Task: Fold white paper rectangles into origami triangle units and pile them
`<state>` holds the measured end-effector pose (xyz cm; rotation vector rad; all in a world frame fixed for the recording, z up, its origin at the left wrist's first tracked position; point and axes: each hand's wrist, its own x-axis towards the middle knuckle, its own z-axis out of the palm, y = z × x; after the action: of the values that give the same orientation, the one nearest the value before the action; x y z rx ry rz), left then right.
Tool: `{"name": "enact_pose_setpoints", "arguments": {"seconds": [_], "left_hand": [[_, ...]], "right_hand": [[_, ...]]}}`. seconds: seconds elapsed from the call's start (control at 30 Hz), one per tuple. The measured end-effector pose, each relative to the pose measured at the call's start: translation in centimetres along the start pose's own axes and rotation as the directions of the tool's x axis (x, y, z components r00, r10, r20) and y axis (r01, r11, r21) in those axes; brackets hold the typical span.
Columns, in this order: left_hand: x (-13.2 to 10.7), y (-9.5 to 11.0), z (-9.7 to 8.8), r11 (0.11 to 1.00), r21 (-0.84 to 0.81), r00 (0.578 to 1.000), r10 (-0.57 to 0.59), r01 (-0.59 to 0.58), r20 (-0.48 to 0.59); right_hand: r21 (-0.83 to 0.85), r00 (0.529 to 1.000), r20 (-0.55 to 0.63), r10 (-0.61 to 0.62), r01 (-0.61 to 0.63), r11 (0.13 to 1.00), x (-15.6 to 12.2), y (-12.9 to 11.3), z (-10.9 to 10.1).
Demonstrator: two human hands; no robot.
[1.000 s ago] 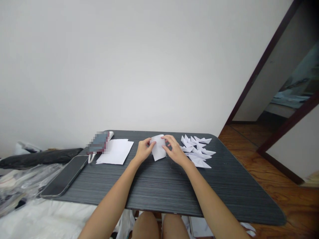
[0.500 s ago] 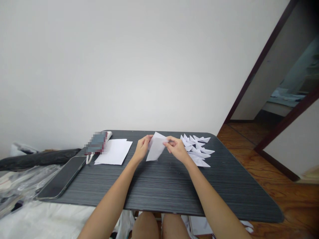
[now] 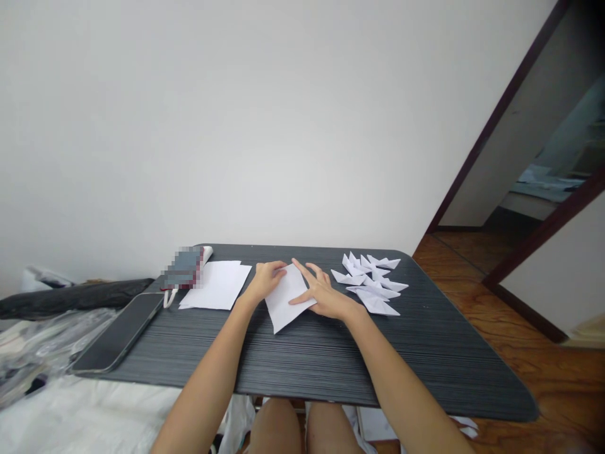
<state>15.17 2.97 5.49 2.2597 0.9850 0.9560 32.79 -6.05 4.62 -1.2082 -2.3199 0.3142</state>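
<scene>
A white sheet of paper (image 3: 286, 304) lies tilted on the dark table in front of me, one corner pointing toward me. At its upper left edge my left hand (image 3: 268, 279) pinches it, thumb on top and fingers bent around the edge. My right hand (image 3: 322, 293) is over the right side of the sheet with fingers spread. Its thumb rests on the paper and its index finger reaches to the top corner. Several folded white paper boats (image 3: 373, 287) stand bunched to the right of my right hand.
A stack of white paper sheets (image 3: 220, 285) lies to the left, partly under a blurred-out object (image 3: 183, 268) with a white cable. A phone (image 3: 120, 334) lies at the left edge of the dark table (image 3: 425, 359). Behind the table rises a white wall (image 3: 302, 126).
The paper has come down from between both hands and now lies flatter and nearer. My right hand has gone from a pinch to spread fingers on the sheet.
</scene>
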Motion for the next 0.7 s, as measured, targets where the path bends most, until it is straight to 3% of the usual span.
{"name": "enact_pose_setpoints", "arguments": {"seconds": [0.13, 0.27, 0.33, 0.4, 0.47, 0.53, 0.6, 0.7], "left_hand": [[0.1, -0.6, 0.3, 1.000, 0.024, 0.995, 0.003, -0.006, 0.098], [0.1, -0.2, 0.5, 0.992, -0.124, 0.988, -0.019, 0.038, 0.156], [0.1, 0.2, 0.6, 0.966, -0.252, 0.988, -0.024, 0.062, 0.152], [0.0, 0.6, 0.7, 0.929, -0.359, 0.993, -0.050, 0.085, 0.107], [0.1, 0.8, 0.6, 0.900, -0.423, 0.995, -0.089, 0.104, 0.054], [0.1, 1.0, 0.5, 0.880, -0.459, 0.991, -0.130, 0.120, 0.011], [0.1, 1.0, 0.3, 0.861, -0.489, 0.985, -0.170, 0.141, -0.016], [0.1, 1.0, 0.1, 0.827, -0.536, 0.978, -0.209, 0.168, -0.017]], "right_hand": [[0.185, 0.995, 0.072, 0.067, -0.080, 0.980, 0.4, 0.7, 0.7], [0.485, 0.956, -0.110, 0.274, -0.189, 0.854, 1.0, 1.6, 0.7], [0.704, 0.915, -0.160, 0.369, -0.156, 0.692, 1.3, 1.9, 0.5], [0.882, 0.896, -0.163, 0.412, -0.055, 0.468, 1.5, 2.1, 0.3], [0.962, 0.895, -0.160, 0.417, 0.046, 0.271, 1.5, 2.2, 0.0], [0.985, 0.904, -0.138, 0.405, 0.082, 0.153, 1.3, 2.1, -0.5], [0.991, 0.914, -0.097, 0.394, 0.054, 0.120, 1.0, 2.0, -1.0], [0.985, 0.920, -0.053, 0.389, -0.015, 0.171, 0.6, 1.7, -1.7]]}}
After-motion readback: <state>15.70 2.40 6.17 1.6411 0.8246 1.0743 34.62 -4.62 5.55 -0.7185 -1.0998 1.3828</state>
